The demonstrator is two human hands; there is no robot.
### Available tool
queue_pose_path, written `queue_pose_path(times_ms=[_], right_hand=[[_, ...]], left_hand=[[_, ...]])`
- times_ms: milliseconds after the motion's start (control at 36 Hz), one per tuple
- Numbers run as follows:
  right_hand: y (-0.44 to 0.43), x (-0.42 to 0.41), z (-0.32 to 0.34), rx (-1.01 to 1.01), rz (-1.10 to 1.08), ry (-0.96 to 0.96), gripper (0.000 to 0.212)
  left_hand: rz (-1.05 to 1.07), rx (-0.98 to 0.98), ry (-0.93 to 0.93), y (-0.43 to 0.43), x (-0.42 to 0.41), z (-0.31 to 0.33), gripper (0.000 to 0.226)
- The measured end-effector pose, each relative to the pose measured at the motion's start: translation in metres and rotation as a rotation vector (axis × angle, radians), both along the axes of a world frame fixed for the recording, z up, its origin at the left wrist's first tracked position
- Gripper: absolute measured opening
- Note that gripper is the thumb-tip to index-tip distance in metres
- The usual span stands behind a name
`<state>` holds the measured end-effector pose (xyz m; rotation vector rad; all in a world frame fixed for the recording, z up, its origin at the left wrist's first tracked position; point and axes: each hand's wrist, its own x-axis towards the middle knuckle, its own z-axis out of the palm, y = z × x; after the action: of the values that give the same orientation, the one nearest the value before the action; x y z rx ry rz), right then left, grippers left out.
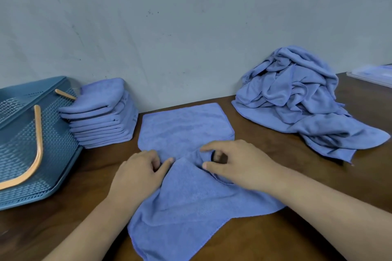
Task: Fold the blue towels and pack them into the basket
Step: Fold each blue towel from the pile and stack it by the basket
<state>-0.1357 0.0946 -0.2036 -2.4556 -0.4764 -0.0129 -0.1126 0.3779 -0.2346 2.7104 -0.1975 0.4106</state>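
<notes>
A blue microfibre towel (184, 131) lies in the middle, its near half bunched up. The left hand (137, 176) grips a fold in curled fingers, and the right hand (239, 165) pinches another between thumb and forefinger. A scuffed grey wall (191, 27) backs the brown wooden table (297, 229), with a crumpled blue towel heap (297, 95) far right and a blue perforated plastic basket (53, 144) and folded blue towel stack (104, 116) left.

Blue towel (186, 131) bunched centrally; folded stack (101, 116) beside teal basket (19, 133); crumpled heap (297, 99) right.
</notes>
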Motion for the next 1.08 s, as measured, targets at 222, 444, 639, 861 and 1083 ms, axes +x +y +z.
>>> queue_pose_path(times_ms=[222, 444, 639, 861, 1083], right_hand=[[-0.031, 0.018, 0.012, 0.244, -0.183, 0.011, 0.051], [-0.058, 0.026, 0.024, -0.117, -0.253, 0.194, 0.055], [-0.058, 0.017, 0.030, -0.315, -0.179, 0.456, 0.043], [-0.047, 0.027, 0.005, -0.116, -0.056, -0.177, 0.019], [-0.048, 0.027, -0.009, -0.373, 0.121, 0.155, 0.069]], left_hand=[[-0.024, -0.015, 0.038, 0.010, -0.017, 0.000, 0.044], [0.089, -0.057, 0.133, 0.030, -0.032, 0.008, 0.049], [0.112, -0.111, 0.177, 0.043, -0.051, 0.015, 0.038], [-0.085, -0.207, 0.096, 0.038, -0.054, 0.016, 0.025], [-0.136, 0.074, 0.298, 0.041, -0.049, 0.010, 0.067]])
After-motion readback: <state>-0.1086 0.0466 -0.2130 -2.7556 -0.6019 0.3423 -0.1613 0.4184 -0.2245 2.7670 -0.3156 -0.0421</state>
